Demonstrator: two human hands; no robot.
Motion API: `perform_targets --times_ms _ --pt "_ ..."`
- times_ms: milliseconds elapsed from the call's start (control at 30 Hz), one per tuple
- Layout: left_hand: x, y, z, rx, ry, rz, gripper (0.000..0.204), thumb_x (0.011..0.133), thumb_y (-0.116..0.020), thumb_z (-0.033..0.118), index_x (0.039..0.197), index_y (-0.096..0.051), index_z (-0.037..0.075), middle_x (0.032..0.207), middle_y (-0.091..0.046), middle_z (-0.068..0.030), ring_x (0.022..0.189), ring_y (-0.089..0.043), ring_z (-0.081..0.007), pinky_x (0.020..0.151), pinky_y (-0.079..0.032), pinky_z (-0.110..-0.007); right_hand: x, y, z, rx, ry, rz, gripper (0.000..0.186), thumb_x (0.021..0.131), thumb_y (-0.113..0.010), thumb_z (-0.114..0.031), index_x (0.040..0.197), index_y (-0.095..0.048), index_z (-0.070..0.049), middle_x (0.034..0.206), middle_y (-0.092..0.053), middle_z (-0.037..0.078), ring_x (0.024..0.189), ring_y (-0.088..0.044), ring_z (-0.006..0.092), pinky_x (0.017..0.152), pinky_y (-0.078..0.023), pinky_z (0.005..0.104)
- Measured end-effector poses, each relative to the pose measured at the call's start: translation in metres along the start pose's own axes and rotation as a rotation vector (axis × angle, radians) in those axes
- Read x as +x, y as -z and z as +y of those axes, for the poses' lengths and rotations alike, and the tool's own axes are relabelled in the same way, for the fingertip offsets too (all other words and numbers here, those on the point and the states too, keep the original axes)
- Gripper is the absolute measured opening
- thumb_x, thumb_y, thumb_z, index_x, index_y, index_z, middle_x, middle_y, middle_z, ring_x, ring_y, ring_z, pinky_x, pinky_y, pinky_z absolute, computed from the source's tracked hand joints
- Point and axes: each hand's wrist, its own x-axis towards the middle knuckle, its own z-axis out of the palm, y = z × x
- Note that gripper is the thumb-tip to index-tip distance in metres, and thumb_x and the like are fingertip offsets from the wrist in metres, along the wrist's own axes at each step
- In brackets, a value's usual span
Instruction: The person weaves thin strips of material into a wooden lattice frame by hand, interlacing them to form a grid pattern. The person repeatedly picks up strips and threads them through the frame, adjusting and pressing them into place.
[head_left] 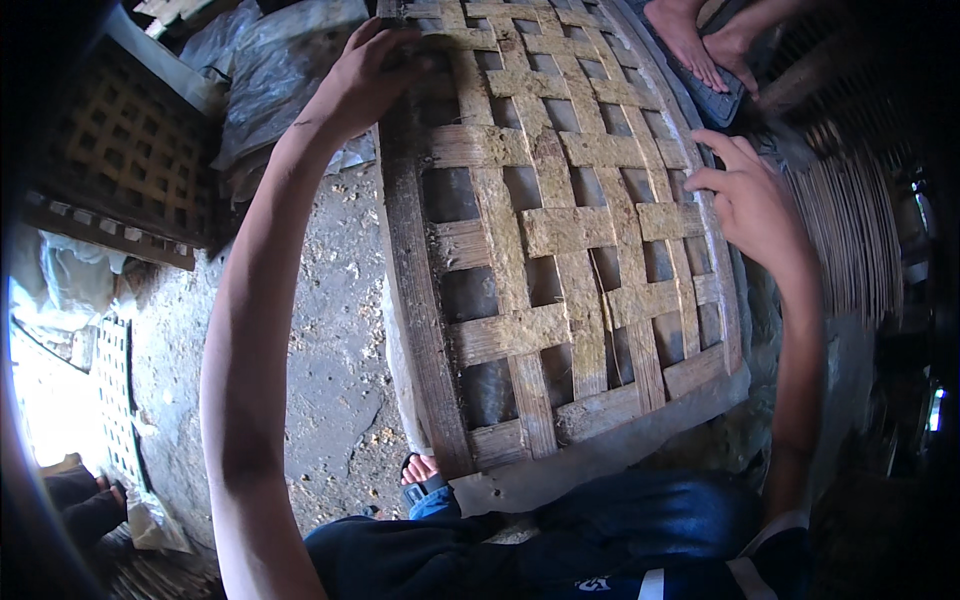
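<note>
One hand, the left (368, 78), touches the woven slatted frame (565, 232) at its far left side; the right hand (745, 195) rests parted thumb and forefinger opposite. Either's grip, I cannot tell. The frame lies before the person, beside grey floor (330, 300).

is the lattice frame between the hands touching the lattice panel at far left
Apart; the head view shows floor between the lattice frame and the panel.

No lettering can be read. A small white printed mark (592, 584) stands on the dark navy cloth garment (450, 560) at the bottom centre of the frame, too small to make out.
</note>
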Motion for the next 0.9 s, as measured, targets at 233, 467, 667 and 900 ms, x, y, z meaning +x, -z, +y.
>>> perform_targets --times_ms 233,467,667,900 --pt "0.002 -0.003 -0.002 0.060 0.015 0.011 0.052 0.093 -0.067 0.045 0.135 -0.059 0.015 0.151 -0.042 -0.0202 0.142 -0.040 -0.0356 0.113 -0.040 -0.042 0.001 -0.002 0.008 0.128 0.052 -0.039 0.012 0.083 -0.062 -0.003 0.091 -0.070 -0.002 0.141 -0.054 0.012 0.128 -0.051 0.0343 0.109 -0.042 0.0443" --pt "0.001 -0.002 0.005 0.004 -0.042 0.031 0.050 0.092 -0.069 0.040 0.133 -0.060 0.011 0.138 -0.052 -0.0162 0.130 -0.051 -0.0335 0.108 -0.044 -0.040 0.000 -0.003 -0.040 0.357 0.221 -0.034 0.035 0.087 -0.068 -0.011 0.121 -0.063 -0.008 0.145 -0.050 0.013 0.137 -0.046 0.0330 0.114 -0.038 0.0465" --pt "-0.002 0.001 0.006 0.087 -0.097 0.084 0.048 0.093 -0.068 0.036 0.131 -0.060 0.009 0.133 -0.054 -0.0148 0.125 -0.054 -0.0322 0.105 -0.045 -0.039 0.015 -0.031 -0.076 0.470 0.385 0.012 0.067 0.085 -0.075 -0.026 0.144 -0.048 -0.011 0.154 -0.039 0.012 0.145 -0.032 0.0337 0.118 -0.032 0.0492" --pt "0.004 0.000 0.009 0.018 -0.117 0.067 0.045 0.093 -0.068 0.035 0.129 -0.061 0.009 0.128 -0.056 -0.0148 0.121 -0.055 -0.0329 0.102 -0.047 -0.039 0.037 -0.039 -0.030 0.552 0.202 0.320 0.037 0.091 -0.068 -0.018 0.127 -0.063 -0.010 0.135 -0.059 0.010 0.131 -0.053 0.0285 0.112 -0.040 0.0444"
